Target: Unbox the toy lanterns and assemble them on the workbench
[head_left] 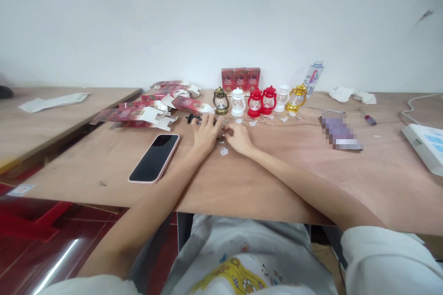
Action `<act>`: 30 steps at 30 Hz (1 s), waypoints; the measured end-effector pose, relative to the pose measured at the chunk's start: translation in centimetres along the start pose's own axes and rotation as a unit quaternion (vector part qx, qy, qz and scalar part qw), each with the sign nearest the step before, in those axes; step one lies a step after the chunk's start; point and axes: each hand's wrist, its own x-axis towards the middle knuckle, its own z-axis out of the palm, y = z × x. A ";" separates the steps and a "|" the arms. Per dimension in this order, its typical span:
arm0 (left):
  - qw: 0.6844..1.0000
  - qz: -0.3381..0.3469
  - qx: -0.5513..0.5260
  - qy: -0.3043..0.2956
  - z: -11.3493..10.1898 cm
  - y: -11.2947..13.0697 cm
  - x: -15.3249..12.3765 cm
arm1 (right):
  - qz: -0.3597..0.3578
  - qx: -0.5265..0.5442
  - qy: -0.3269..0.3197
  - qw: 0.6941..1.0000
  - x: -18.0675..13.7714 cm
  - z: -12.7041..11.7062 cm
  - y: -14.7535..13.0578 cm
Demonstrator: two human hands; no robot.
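Observation:
A black miniature lantern (190, 119) lies on its side on the table, mostly covered by my left hand (206, 132), whose fingers curl over it. Close to the lantern's other end, my right hand (238, 138) has thumb and forefinger pressed together. What that pinch holds is too small to make out. Just below the hands rests a small white tag (224, 151) with a thin string. More tags (253, 123) lie in a row behind my right hand. Beyond them stand upright lanterns: a bronze one (220, 101), white ones (237, 102), red ones (255, 103) and a gold one (296, 98).
Flattened red boxes (138, 114) are heaped at left, and closed red boxes (241, 80) stand by the wall. A phone (154, 158) lies near my left forearm. To the right are a blurred purple packet (339, 132), crumpled tissue (346, 94) and a white device (425, 145).

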 end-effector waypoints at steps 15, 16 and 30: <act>0.999 -0.029 -0.003 -0.028 -0.9 -1.0 0.1 | -0.088 0.059 -0.113 0.988 -3.0 -1.5 -0.5; 0.999 -0.017 -0.004 -0.029 -0.9 -1.0 0.1 | -0.075 0.086 -0.117 0.987 -2.9 -1.4 -0.4; 0.989 0.136 0.004 -0.058 -0.3 -0.5 1.4 | -0.067 0.153 -0.046 0.985 -2.8 -1.5 -0.3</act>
